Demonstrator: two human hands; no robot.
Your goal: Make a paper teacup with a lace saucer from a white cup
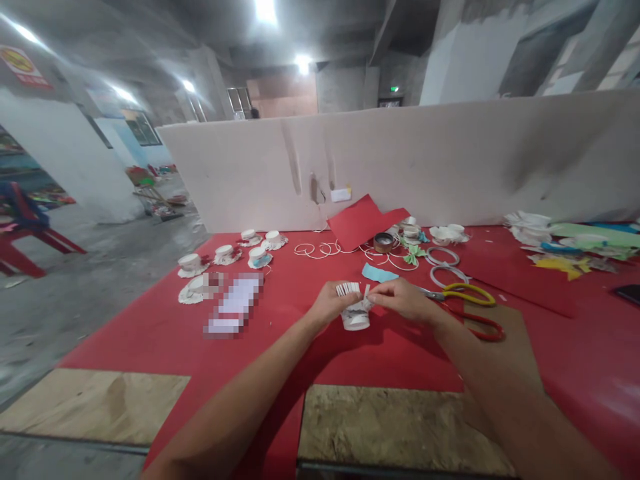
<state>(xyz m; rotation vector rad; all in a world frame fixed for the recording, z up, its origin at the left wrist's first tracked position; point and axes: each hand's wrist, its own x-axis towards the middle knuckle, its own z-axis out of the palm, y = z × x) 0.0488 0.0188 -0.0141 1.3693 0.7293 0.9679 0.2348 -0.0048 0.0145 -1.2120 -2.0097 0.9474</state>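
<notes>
A white paper cup [356, 320] with its wall cut into strips is tilted above the red table cover, its round end toward me. My left hand [334, 301] is closed around the cup's left side, and several strips fan out above its fingers. On the other side, my right hand [403, 299] pinches at one upright strip [367, 291] of the cup. The fingertips partly hide where the strip meets the wall. Just beyond my hands lies a light blue paper piece [380, 273]. Scissors [470, 293] with yellow and red handles lie beside my right forearm.
Several small white cup shapes [225, 253] with frilled rims stand at the left. Behind are red paper [357, 220], a tape roll [383, 242] and white cord [320, 251]. Colored scraps [563, 267] lie at the right. A white board [425, 167] closes the table's back.
</notes>
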